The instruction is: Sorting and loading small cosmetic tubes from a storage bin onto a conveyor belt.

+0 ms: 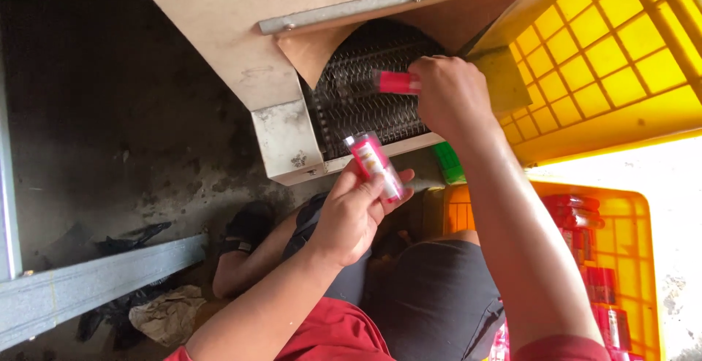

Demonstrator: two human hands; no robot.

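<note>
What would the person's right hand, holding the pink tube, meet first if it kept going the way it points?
Probably the wire mesh belt inside the machine opening. The right hand points its pink tube leftward over that mesh; depth is unclear, so the tube may already touch it.

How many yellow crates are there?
2: one yellow crate tilted at upper right beside the machine, another lower right holding red packs. Others may lie out of view.
</note>
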